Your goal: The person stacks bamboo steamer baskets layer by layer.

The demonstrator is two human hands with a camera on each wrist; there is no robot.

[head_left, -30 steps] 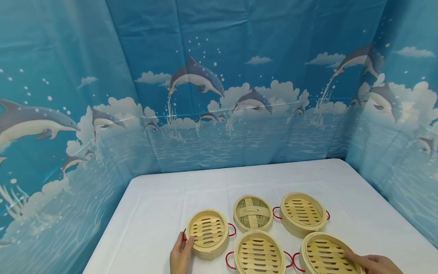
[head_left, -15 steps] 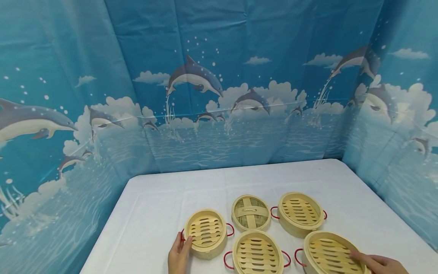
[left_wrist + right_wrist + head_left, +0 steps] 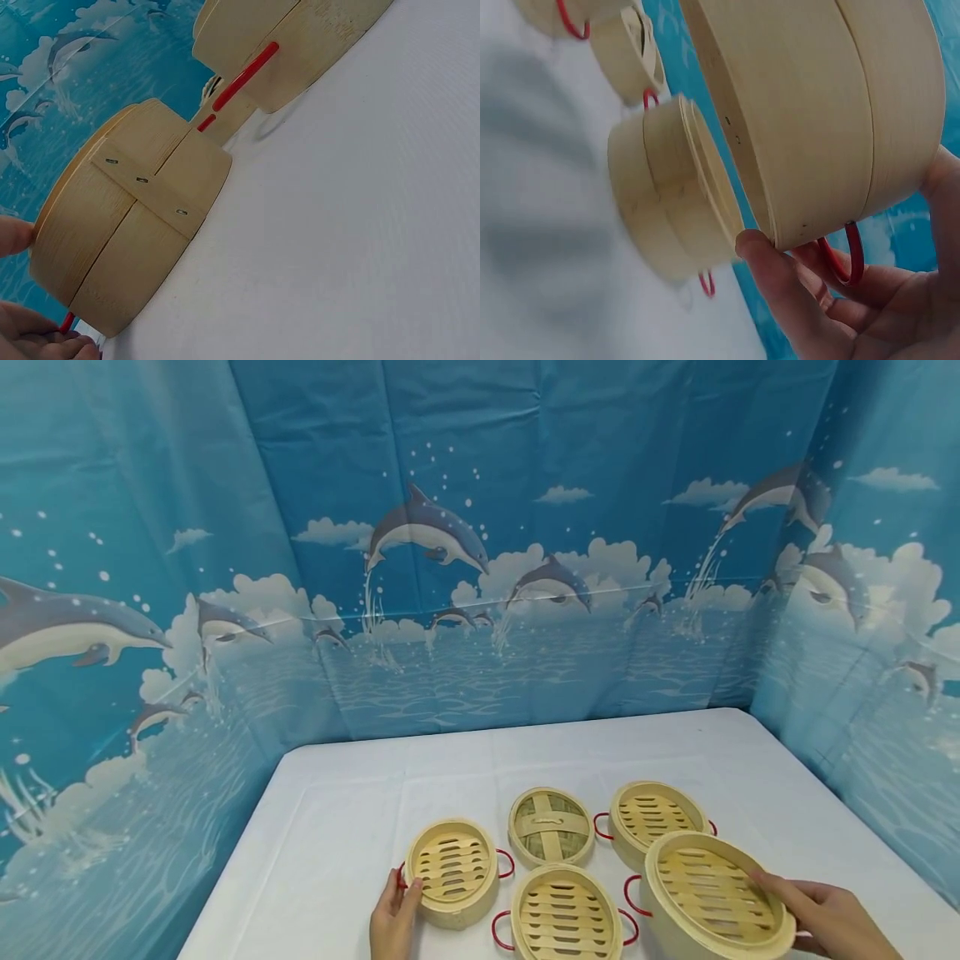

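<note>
A bamboo steamer basket (image 3: 452, 870) with red handles stands on the left. My left hand (image 3: 393, 914) holds its left side, thumb at the rim and fingers low by the red handle, as the left wrist view also shows. Raised off the table at the right, a larger bamboo steamer basket (image 3: 716, 897) is gripped by my right hand (image 3: 828, 914). In the right wrist view this basket (image 3: 810, 112) is tilted, with a red handle (image 3: 847, 259) near my fingers (image 3: 780, 292). The thumb lies partly behind its wall there.
Between the two held baskets stands another slatted steamer basket (image 3: 566, 917). Behind it lies a round woven bamboo lid (image 3: 551, 825). A further basket (image 3: 651, 818) stands at the back right, partly covered by the raised one. Dolphin-print curtains (image 3: 480, 677) surround the white table (image 3: 345, 827).
My right hand has lifted its basket off the table, after shifting it slightly right. It now overlaps the back right basket in view. My left hand and its basket have stayed in place.
</note>
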